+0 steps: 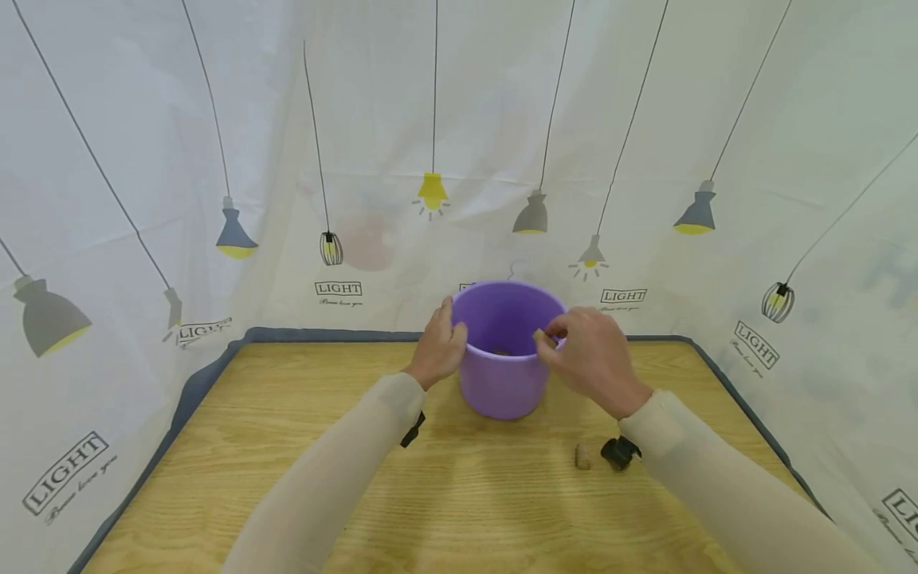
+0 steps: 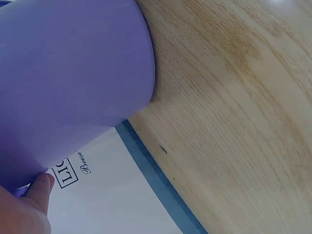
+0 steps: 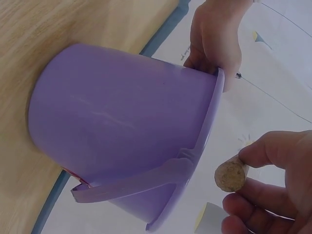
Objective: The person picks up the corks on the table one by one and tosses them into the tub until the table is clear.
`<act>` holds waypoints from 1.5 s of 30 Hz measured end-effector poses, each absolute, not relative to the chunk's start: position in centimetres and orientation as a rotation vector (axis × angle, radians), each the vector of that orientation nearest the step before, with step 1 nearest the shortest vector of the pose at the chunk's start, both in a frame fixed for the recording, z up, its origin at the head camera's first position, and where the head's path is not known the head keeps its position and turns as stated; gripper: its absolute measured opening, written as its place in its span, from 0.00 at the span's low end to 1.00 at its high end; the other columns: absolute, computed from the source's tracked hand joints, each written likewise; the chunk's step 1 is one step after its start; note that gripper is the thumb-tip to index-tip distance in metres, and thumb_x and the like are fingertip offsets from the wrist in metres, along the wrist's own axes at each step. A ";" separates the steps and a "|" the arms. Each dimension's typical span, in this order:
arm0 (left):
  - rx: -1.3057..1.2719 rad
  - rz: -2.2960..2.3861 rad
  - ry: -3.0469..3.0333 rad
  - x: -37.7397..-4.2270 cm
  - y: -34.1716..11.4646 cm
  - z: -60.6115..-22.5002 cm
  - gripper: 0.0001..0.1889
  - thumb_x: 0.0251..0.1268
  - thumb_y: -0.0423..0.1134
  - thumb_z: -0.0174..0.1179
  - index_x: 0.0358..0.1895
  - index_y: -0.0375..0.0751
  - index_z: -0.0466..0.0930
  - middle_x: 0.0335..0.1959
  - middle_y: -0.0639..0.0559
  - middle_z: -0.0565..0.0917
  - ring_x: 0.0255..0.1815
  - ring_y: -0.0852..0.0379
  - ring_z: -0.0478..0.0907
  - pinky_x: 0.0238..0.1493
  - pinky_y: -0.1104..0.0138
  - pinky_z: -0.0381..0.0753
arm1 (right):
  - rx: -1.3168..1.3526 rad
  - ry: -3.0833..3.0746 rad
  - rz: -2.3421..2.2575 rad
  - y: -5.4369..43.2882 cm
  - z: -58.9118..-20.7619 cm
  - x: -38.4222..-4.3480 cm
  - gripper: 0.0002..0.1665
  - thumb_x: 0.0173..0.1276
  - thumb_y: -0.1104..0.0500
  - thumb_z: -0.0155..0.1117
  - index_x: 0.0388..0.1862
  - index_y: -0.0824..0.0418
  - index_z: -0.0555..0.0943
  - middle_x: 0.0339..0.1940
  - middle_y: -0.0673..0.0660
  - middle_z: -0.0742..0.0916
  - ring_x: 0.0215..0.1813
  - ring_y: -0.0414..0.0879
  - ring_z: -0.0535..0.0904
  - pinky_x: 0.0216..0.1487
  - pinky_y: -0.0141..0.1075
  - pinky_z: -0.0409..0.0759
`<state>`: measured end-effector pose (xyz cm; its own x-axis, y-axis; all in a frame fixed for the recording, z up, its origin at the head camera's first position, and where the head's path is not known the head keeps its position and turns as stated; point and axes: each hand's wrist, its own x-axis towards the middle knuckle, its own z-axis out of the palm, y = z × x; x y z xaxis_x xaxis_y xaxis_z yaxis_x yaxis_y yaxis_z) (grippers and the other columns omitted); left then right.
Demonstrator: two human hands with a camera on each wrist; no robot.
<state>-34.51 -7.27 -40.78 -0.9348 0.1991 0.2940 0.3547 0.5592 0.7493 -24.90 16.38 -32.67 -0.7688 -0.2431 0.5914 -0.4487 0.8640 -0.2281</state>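
A purple bucket (image 1: 505, 387) stands upright on the wooden table, its handle (image 3: 141, 183) hanging down the side in the right wrist view. My left hand (image 1: 439, 344) grips the bucket's rim on the left. In the left wrist view, only part of that hand (image 2: 27, 209) shows beside the bucket wall (image 2: 73, 73). Between thumb and fingers, my right hand (image 1: 591, 355) pinches a cork (image 3: 231, 176) at the right of the rim. Something small and brownish (image 1: 500, 351) shows inside the bucket, mostly hidden by the front rim. Another cork (image 1: 582, 457) stands on the table near my right wrist.
The wooden table (image 1: 445, 510) is bordered by a dark blue edge strip (image 1: 337, 335). White cloth (image 1: 402, 96) printed with hanging lamps rises behind and at both sides. A black wrist device (image 1: 620, 453) sits under my right sleeve.
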 end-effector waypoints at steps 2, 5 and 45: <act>-0.469 -1.321 -2.613 -34.5 -7.3 -40.8 0.36 0.78 0.44 0.36 0.83 0.33 0.40 0.82 0.35 0.54 0.81 0.42 0.52 0.80 0.52 0.52 | 0.500 -2.463 0.488 16.3 -32.6 -25.2 0.10 0.62 0.56 0.71 0.24 0.57 0.91 0.23 0.51 0.86 0.27 0.47 0.75 0.31 0.41 0.73; -0.466 -1.323 -2.615 -34.5 -7.2 -40.7 0.35 0.79 0.43 0.36 0.83 0.33 0.40 0.82 0.35 0.54 0.81 0.42 0.52 0.80 0.52 0.51 | 0.502 -2.461 0.483 16.2 -32.6 -25.6 0.11 0.62 0.56 0.71 0.21 0.57 0.90 0.21 0.51 0.84 0.26 0.47 0.74 0.29 0.41 0.72; -0.450 -1.349 -2.638 -33.9 -7.2 -40.3 0.35 0.81 0.44 0.36 0.83 0.34 0.39 0.83 0.37 0.50 0.83 0.43 0.49 0.81 0.53 0.49 | 0.393 -2.668 0.404 15.5 -33.5 -29.7 0.15 0.65 0.52 0.71 0.21 0.58 0.87 0.18 0.51 0.83 0.28 0.52 0.78 0.32 0.45 0.74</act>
